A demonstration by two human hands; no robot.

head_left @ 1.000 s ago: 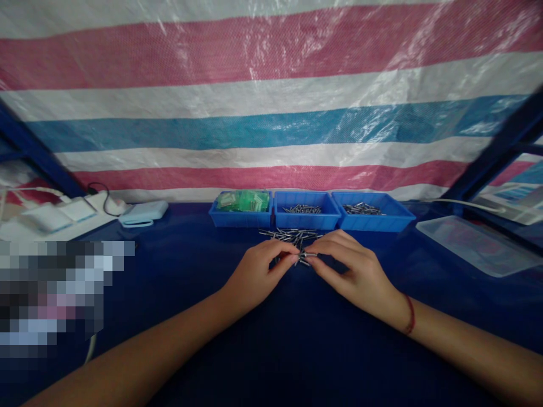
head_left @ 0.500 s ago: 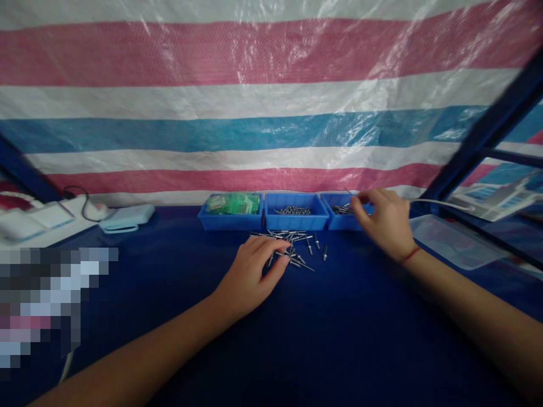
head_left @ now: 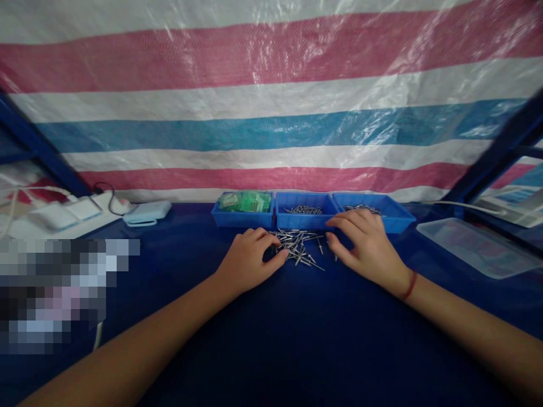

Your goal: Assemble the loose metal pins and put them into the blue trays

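A loose pile of small metal pins [head_left: 299,247] lies on the dark blue table cover, just in front of three blue trays. My left hand [head_left: 250,259] rests at the pile's left edge with its fingers curled and the thumb pressed toward them; what they pinch is too small to make out. On the pile's right side, my right hand [head_left: 365,244] hovers with its fingers stretched forward and nothing in them. The left tray [head_left: 241,219] holds green plastic parts. The middle tray [head_left: 305,221] and the right tray [head_left: 399,221] hold more metal pins.
A clear plastic lid [head_left: 479,247] lies at the right. A pale blue device [head_left: 146,212], white boxes [head_left: 63,213] and a dark cable sit at the far left, near a blurred patch. A striped tarp [head_left: 271,113] hangs behind, between blue frame posts.
My right hand went from the pile to the right tray and has come back to the pile, now open. My left hand stayed at the pile's left edge.
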